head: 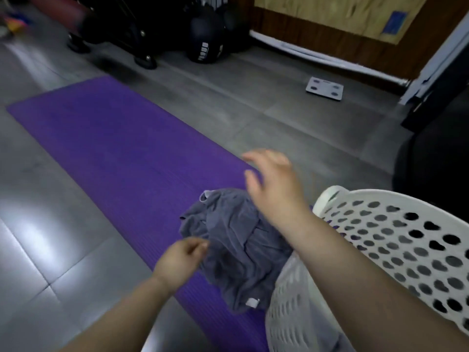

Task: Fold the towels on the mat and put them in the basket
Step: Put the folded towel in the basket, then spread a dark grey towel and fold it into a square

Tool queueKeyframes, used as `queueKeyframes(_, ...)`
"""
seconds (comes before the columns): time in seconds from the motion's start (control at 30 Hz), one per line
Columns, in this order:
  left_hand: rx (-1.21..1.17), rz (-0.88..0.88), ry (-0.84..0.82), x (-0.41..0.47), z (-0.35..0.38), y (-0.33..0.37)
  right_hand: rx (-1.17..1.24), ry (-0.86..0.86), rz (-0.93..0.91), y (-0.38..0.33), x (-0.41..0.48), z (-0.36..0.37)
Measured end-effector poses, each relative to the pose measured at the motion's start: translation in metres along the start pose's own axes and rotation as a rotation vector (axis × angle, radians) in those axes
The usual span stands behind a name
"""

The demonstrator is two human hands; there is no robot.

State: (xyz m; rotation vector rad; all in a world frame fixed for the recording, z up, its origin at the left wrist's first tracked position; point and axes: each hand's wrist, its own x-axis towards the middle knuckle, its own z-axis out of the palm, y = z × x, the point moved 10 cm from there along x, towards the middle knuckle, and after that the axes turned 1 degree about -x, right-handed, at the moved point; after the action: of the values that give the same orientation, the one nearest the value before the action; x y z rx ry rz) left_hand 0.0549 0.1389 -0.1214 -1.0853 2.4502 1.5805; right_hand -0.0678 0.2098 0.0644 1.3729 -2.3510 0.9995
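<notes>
- Head view, looking down at the floor in front of me: a purple mat (121,138) runs from the far left towards the near right across grey floor tiles (50,250).
- One grey towel (236,240) lies crumpled on the near end of the mat, not folded. A small white tag (252,302) shows at its near edge and a pale bit of hem at its far edge.
- The towel's right side reaches the white basket (332,196), which sits at the near right with part of it on the mat. Its walls are full of holes. I cannot tell if the cloth lies against the basket or tucks under it.
- My left hand (182,257) is at the towel's left edge with the fingers curled in and the thumb close to them. The picture is blurred there, so I cannot tell whether I pinch the cloth or only touch it.
- My right hand (271,184) is over the far right corner of the towel, fingers spread and loose, gripping nothing. Its forearm crosses above the basket's rim.
- Far off to the right a flat white bathroom scale (324,88) lies on the tiles, well apart from the mat.
- At the far wall stand black round weights (205,44) beside some dark gear. A white pipe (317,55) runs along the foot of the wooden wall.
</notes>
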Motion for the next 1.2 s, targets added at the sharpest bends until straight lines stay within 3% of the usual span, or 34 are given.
queueKeyframes(0.07,0.108,-0.042,0.058,0.024,-0.031,-0.018,-0.093,-0.451,0.133,0.007,0.003,0.084)
queueKeyframes(0.13,0.197,-0.021,0.009,0.041,-0.038,-0.021,-0.214,-0.753,0.288,0.035,-0.016,0.157)
queueKeyframes(0.27,0.332,0.06,-0.1,0.067,-0.031,-0.031,-0.362,-1.064,0.569,0.097,-0.078,0.235)
queueKeyframes(0.37,0.384,0.065,-0.084,0.084,-0.031,-0.051,-0.477,-1.186,0.551,0.118,-0.122,0.262)
queueKeyframes(0.5,0.438,0.045,-0.102,0.1,-0.035,-0.07,-0.592,-0.926,0.419,0.13,-0.105,0.266)
queueKeyframes(0.67,0.189,-0.004,0.002,0.103,-0.058,-0.055,-0.202,-0.531,0.69,0.136,-0.065,0.217)
queueKeyframes(0.73,-0.223,-0.143,0.072,0.087,-0.057,-0.053,-0.06,-0.365,0.826,0.131,-0.046,0.195)
queueKeyframes(0.8,-0.819,-0.406,0.018,0.057,-0.027,-0.058,0.04,-0.284,0.866,0.123,-0.028,0.178)
queueKeyframes(0.83,-0.99,-0.551,-0.048,0.037,-0.004,-0.062,0.073,-0.262,0.865,0.119,-0.019,0.166)
queueKeyframes(0.93,-0.939,-0.748,-0.298,-0.039,0.025,-0.059,0.163,-0.21,0.925,0.109,0.001,0.115)
queueKeyframes(1.03,-0.893,-0.795,-0.347,-0.086,-0.011,-0.033,0.239,-0.065,1.127,0.09,0.022,0.04)
queueKeyframes(1.13,-0.874,-0.637,-0.153,-0.076,-0.107,0.037,0.241,0.049,1.238,0.049,0.065,-0.038)
queueKeyframes(1.2,-0.789,-0.394,-0.078,-0.052,-0.18,0.117,0.281,0.11,1.24,0.015,0.107,-0.088)
